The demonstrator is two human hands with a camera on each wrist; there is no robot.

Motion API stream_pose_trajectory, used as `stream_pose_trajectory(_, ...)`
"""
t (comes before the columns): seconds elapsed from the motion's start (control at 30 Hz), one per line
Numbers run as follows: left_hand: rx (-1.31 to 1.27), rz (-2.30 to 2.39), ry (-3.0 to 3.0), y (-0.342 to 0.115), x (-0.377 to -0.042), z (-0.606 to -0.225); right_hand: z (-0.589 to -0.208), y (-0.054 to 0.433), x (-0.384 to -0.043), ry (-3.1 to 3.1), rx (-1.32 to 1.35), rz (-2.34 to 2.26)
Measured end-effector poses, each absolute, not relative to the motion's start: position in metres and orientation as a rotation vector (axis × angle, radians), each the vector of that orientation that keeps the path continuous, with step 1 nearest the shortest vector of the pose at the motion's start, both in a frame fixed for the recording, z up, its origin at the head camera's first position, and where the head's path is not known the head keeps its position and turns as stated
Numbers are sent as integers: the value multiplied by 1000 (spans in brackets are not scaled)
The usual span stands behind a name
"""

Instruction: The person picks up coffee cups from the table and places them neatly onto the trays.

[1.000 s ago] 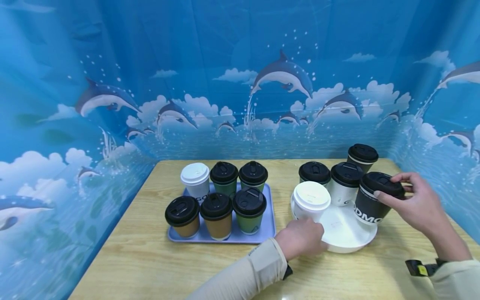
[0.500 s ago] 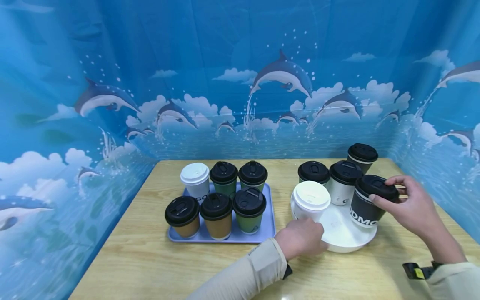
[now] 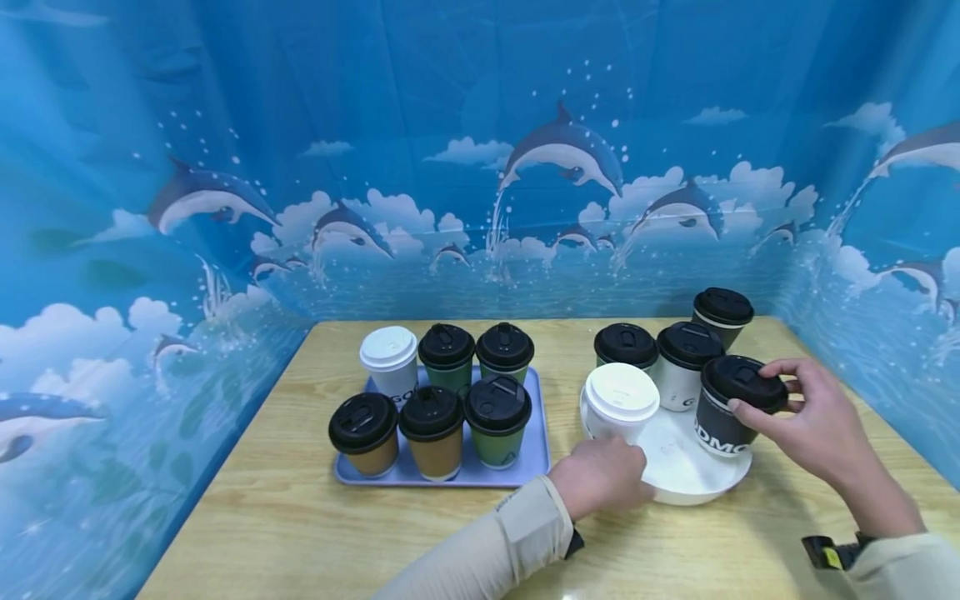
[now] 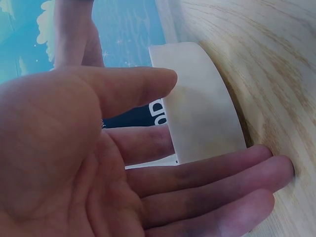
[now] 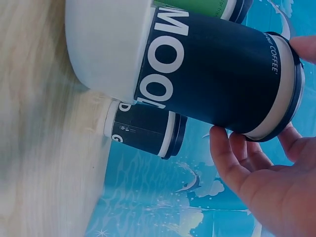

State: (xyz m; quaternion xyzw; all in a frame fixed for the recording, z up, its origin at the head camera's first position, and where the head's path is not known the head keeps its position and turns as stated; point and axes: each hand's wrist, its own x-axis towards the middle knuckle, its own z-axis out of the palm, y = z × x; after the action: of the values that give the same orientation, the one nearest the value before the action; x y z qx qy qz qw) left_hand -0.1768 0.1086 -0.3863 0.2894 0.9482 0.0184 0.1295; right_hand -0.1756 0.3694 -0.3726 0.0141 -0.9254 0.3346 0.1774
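Observation:
My right hand (image 3: 813, 429) grips a black paper coffee cup (image 3: 722, 423) near its black lid. The cup is almost upright over the right side of a white round dish (image 3: 686, 471); the right wrist view has its base right at the dish wall (image 5: 106, 44). At the dish's near left, my left hand (image 3: 603, 479) pinches the rim; the left wrist view puts the thumb on the outer wall (image 4: 202, 108) and a fingertip hidden behind it. Also on the dish are a white-lidded white cup (image 3: 621, 404), a black-lidded white cup (image 3: 681, 383) and a black-lidded green cup (image 3: 626, 346).
Left of the dish lies a lavender tray (image 3: 480, 477) bearing two rows of lidded cups, brown, green and white. Another black cup (image 5: 143, 128) stands on the wooden table (image 3: 300, 533) behind the dish. A blue dolphin-print curtain (image 3: 450, 108) surrounds the table.
My right hand has brought the black cup leftward and slightly down, from the dish's right edge further in over it. The left hand stays at the rim.

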Motion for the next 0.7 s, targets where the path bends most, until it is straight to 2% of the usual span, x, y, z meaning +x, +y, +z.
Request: stream_pose_trajectory(0.7, 855, 49, 2773, 109, -176, -387, -385, 359, -171, -2547, 108, 922)
